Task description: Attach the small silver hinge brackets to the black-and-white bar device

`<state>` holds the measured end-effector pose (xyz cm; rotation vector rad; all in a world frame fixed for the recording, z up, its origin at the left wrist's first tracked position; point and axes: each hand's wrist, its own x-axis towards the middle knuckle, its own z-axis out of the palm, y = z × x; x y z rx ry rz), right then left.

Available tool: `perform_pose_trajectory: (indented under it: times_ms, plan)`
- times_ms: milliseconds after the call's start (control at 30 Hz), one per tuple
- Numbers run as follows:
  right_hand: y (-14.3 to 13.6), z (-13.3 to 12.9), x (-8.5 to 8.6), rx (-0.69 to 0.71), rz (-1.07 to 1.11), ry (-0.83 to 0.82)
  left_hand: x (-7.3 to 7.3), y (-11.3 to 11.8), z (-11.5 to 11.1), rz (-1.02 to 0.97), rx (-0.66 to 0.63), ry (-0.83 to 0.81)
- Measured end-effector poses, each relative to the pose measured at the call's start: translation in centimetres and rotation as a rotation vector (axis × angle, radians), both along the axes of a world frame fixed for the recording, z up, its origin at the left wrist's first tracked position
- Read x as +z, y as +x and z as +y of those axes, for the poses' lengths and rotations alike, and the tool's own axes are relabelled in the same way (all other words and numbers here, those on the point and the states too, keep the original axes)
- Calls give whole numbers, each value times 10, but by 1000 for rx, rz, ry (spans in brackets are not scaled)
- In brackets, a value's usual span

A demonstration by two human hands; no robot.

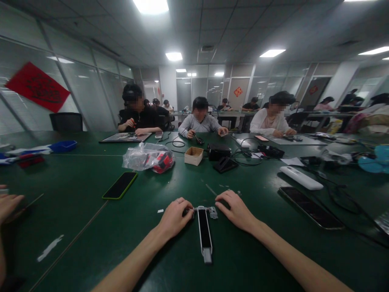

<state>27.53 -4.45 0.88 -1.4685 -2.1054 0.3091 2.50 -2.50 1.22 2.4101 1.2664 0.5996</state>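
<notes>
In front of me on the green table lies a long narrow device with a white frame, a black face and a grey tip at its near end. Small metal brackets stick out sideways at its far end. My left hand is closed at the left bracket, its thumb and fingers pinching there and hiding most of it. The right bracket shows uncovered. Just beyond it my right hand rests with bent fingers slightly apart, holding nothing I can see. Tiny clear pieces lie by its fingers.
A green-edged phone lies left, a dark phone and white case right. Ahead are a plastic bag, a small box and black adapters with cables. Another person's hand is at far left. People sit opposite.
</notes>
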Motion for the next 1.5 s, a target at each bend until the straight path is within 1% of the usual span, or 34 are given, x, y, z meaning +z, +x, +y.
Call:
perform_pose_trajectory:
  times_ms: [67, 133, 233, 300, 400, 533, 667, 767, 867, 1000, 1067, 1267, 1500]
  plan:
    - [21, 9, -3, -94, -35, 53, -1, -1, 1, 7, 1, 13]
    - [43, 16, -8, -171, -71, 31, -2, -2, 1, 11, -3, 28]
    - [63, 23, -16, -153, -84, -65, -5, -2, 2, 15, -6, 31]
    - [66, 25, -19, -137, -74, -81, -5, -2, 2, 16, -7, 34]
    - [56, 23, -17, -129, -57, -64, -5, -2, 1, 17, -13, 45]
    - [26, 10, -7, -74, 25, -60, -4, -2, 0, 22, -19, 52]
    - [-4, -4, 0, 19, 142, -77, -4, -1, 0, 26, -22, 59]
    - [-17, -10, -1, 84, 172, -100, -4, -1, 0, 26, -15, 66]
    - [-20, -12, 0, 85, 150, -115, -5, -1, 0, 29, -23, 72]
    - [-20, -12, 3, 81, 123, -78, -4, 0, 0, 29, -19, 78]
    - [-20, -11, 3, 83, 122, -85, -4, 0, -1, 38, -15, 74]
    - [-20, -9, -1, 104, 132, -100, -3, 1, -1, 57, -9, 75]
    - [-22, -8, -2, 53, 117, -111, -3, 2, -1, 42, -16, 71]
